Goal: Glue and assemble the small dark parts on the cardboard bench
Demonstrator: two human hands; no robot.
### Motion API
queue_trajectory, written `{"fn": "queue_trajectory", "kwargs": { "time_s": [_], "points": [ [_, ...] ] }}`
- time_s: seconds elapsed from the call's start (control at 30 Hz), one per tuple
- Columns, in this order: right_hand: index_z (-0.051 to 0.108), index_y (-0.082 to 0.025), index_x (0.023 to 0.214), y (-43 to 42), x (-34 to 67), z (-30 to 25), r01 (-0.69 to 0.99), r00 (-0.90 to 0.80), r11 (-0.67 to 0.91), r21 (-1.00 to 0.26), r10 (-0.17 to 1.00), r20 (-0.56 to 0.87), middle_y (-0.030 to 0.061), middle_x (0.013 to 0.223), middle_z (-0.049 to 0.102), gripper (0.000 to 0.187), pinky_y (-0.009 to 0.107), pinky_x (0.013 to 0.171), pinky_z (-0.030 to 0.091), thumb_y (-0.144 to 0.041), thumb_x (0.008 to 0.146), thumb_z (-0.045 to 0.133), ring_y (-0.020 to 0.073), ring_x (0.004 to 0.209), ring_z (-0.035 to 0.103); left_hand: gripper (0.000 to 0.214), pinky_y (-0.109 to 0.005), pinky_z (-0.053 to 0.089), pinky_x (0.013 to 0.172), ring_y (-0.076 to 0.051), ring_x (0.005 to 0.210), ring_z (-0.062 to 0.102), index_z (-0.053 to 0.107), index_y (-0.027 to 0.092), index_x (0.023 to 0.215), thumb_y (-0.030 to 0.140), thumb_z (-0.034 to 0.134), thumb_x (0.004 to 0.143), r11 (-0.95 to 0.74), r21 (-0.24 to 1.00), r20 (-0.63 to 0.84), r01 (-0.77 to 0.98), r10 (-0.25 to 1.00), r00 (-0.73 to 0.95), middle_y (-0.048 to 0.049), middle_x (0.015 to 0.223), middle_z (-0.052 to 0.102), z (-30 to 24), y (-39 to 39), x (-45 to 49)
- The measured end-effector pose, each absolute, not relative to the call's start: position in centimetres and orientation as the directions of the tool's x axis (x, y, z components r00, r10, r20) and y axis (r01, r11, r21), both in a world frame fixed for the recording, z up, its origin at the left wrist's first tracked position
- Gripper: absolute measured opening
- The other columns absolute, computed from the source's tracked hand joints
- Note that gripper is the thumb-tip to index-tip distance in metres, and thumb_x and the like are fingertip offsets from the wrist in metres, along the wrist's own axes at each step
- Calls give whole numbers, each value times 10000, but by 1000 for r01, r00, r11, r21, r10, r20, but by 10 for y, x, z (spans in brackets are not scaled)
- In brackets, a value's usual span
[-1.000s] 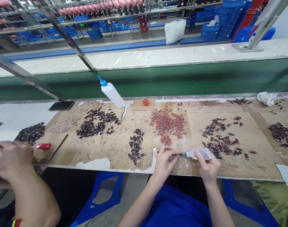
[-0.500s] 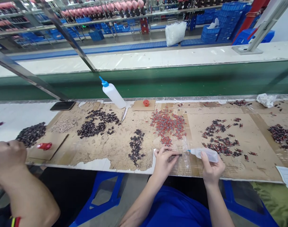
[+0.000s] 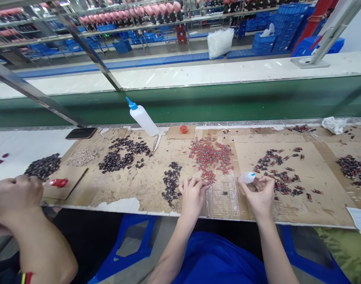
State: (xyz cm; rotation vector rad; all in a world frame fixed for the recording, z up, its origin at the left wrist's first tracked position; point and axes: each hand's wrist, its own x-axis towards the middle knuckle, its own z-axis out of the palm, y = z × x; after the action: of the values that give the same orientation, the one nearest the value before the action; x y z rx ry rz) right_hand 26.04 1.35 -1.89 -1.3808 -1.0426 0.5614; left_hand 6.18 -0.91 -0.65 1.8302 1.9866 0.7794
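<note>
My right hand (image 3: 261,195) grips a small translucent squeeze bottle (image 3: 247,178), its blue tip now tilted up and toward the right. Curled fingers on my left hand (image 3: 193,195) reach down between a pile of dark small parts (image 3: 171,185) and a heap of red-and-dark small pieces (image 3: 210,156). Its fingertips touch the near edge of the red heap; whatever they pinch is hidden. Between my hands a single small black part (image 3: 224,193) lies on the cardboard (image 3: 184,150). Right of the bottle spreads a group of red-and-black pieces (image 3: 282,181).
A larger white bottle (image 3: 144,120) with a blue nozzle stands behind, near a red cap (image 3: 183,129). To the left are more dark parts (image 3: 116,157), a phone (image 3: 81,133) and a co-worker's hands (image 3: 17,197). A green belt (image 3: 198,104) runs behind the table.
The small black part was under my left fingers and now lies free. My left hand has shifted left. My right hand has turned the bottle from pointing left to tip up.
</note>
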Motion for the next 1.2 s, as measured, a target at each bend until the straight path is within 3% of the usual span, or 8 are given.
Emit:
{"fn": "queue_trajectory", "kwargs": {
  "time_s": [0.13, 0.27, 0.4, 0.5, 0.63, 0.77, 0.93, 1.2],
  "points": [
    [414, -234, 970, -1, 257, -12, 377, 477, 289, -880, 754, 452, 111, 1084, 622, 594, 351, 736, 528, -315, 576, 850, 214, 899, 648, 108, -432, 338, 845, -284, 1001, 517, 680, 235, 781, 131, 664, 809, 35, 579, 51, 815, 995, -80, -51, 941, 715, -6, -8, 60],
    [501, -220, 949, -26, 246, -9, 513, 441, 424, -747, 616, 652, 26, 872, 624, 427, 272, 587, 501, -192, 650, 805, 161, 735, 622, 110, -436, 351, 873, -274, 1003, 528, 635, 208, 768, 116, 627, 829, 38, 631, 20, 775, 998, -65, -54, 911, 710, -4, -9, 62],
    [652, -211, 937, -40, 229, -5, 413, 220, 364, -835, 850, 479, 37, 812, 674, 141, 285, 602, 547, -226, 800, 685, 154, 673, 646, 113, -380, 413, 856, -230, 937, 570, 622, 198, 751, 136, 599, 843, -4, 820, 30, 572, 999, -36, -38, 862, 694, 2, -14, 70],
    [716, -225, 931, -37, 220, 0, 227, 147, 260, -939, 944, 297, 57, 872, 704, 150, 303, 673, 577, -318, 837, 644, 178, 772, 681, 108, -304, 476, 791, -191, 853, 612, 639, 185, 771, 243, 598, 853, -28, 963, 13, 268, 998, 57, -47, 840, 681, 4, -19, 79],
    [749, -232, 788, -30, 218, 2, 35, 140, 194, -980, 970, 197, 55, 827, 713, 193, 317, 723, 581, -411, 797, 678, 196, 828, 688, 202, -277, 513, 729, -177, 786, 646, 652, 165, 824, 355, 591, 855, 32, 999, -34, 19, 989, 141, -61, 830, 695, 0, -22, 92],
    [694, -198, 690, -33, 225, -3, -51, 190, 98, -994, 978, 87, 67, 759, 723, 284, 320, 665, 593, -475, 755, 704, 199, 750, 696, 135, -331, 490, 809, -198, 858, 625, 673, 182, 833, 288, 597, 867, -96, 965, 78, 246, 993, 84, -59, 850, 700, -4, -23, 96],
    [667, -176, 737, -41, 244, -3, -11, 290, -22, -1000, 957, -24, 55, 658, 690, 362, 303, 521, 582, -538, 758, 675, 183, 585, 663, 138, -411, 410, 875, -244, 1000, 559, 713, 239, 925, 164, 678, 813, -204, 720, 163, 663, 979, 124, -58, 968, 701, -10, -23, 92],
    [752, -190, 970, -48, 268, 1, 269, 197, -39, -962, 980, 15, 91, 835, 715, 470, 343, 669, 602, -596, 792, 595, 195, 673, 683, 99, -370, 431, 825, -223, 926, 595, 706, 217, 850, 137, 650, 835, -283, 736, 215, 615, 959, 183, -30, 879, 731, -19, -19, 93]
  ]
}}
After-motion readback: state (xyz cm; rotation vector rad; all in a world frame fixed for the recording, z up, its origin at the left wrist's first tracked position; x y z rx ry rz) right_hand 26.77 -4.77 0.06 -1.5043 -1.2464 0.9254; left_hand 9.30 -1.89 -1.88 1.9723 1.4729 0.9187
